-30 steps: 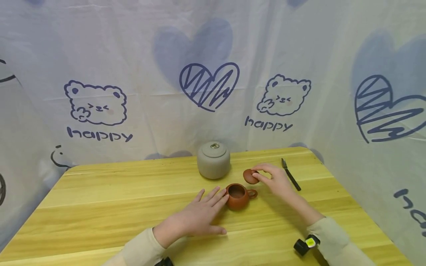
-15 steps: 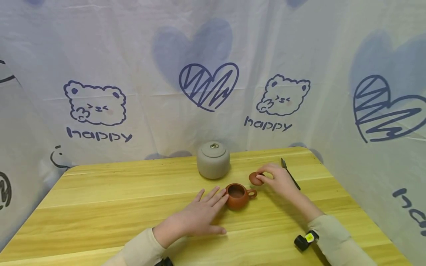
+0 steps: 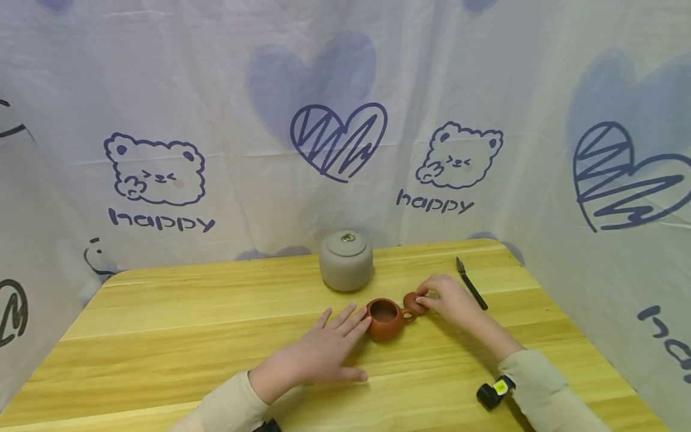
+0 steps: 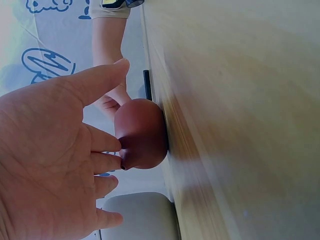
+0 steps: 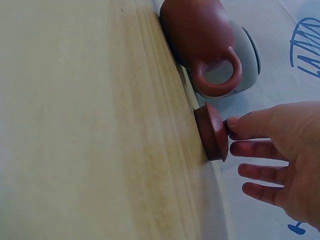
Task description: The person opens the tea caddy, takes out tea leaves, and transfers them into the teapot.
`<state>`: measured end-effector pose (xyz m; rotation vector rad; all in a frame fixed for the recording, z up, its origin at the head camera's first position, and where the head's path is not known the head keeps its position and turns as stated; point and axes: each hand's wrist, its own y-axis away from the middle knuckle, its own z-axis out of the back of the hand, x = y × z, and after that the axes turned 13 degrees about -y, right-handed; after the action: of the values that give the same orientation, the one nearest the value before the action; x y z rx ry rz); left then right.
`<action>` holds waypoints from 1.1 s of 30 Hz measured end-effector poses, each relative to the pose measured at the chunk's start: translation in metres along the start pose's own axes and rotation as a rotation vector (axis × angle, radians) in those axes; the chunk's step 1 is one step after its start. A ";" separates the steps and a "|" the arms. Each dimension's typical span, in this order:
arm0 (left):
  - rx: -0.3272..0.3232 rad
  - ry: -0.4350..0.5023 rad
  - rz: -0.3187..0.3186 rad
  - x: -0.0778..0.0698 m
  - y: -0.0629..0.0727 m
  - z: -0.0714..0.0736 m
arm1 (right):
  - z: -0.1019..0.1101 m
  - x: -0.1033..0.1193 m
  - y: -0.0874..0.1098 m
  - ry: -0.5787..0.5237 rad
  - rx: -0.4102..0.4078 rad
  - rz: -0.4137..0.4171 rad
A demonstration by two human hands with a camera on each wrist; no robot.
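A small reddish-brown clay teapot (image 3: 384, 329) stands uncovered on the wooden table, its handle pointing right. My left hand (image 3: 324, 351) has its fingers straight, with the fingertips touching the pot's spout side; the left wrist view shows the short spout (image 4: 129, 162) at those fingers. My right hand (image 3: 450, 303) pinches the knob of the teapot's lid (image 5: 212, 132) between thumb and forefinger. The lid is right of the handle (image 5: 217, 82), low at the tabletop, its knob facing the hand.
A grey lidded jar (image 3: 346, 264) stands behind the teapot. Toward the right edge lies a dark, slim knife-like tool (image 3: 472, 284). The wooden table (image 3: 189, 336) reaches back to a printed cloth (image 3: 243, 120).
My right hand has brought the lid rightward, then down toward the table beside the pot's handle. The left hand and teapot have stayed in place.
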<state>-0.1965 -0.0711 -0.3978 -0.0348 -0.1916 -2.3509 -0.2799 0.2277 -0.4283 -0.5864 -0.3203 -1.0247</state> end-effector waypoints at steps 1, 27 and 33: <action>0.000 -0.001 0.000 0.000 0.000 0.000 | 0.000 0.000 0.000 0.007 0.002 0.009; -0.052 0.054 0.024 0.012 0.006 0.013 | 0.041 0.028 0.002 0.034 -0.150 -0.004; -0.058 0.062 0.055 0.023 0.012 0.024 | 0.047 0.032 -0.003 0.043 -0.148 -0.009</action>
<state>-0.2052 -0.0925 -0.3702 0.0043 -0.0917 -2.2993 -0.2657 0.2321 -0.3733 -0.6956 -0.2111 -1.0746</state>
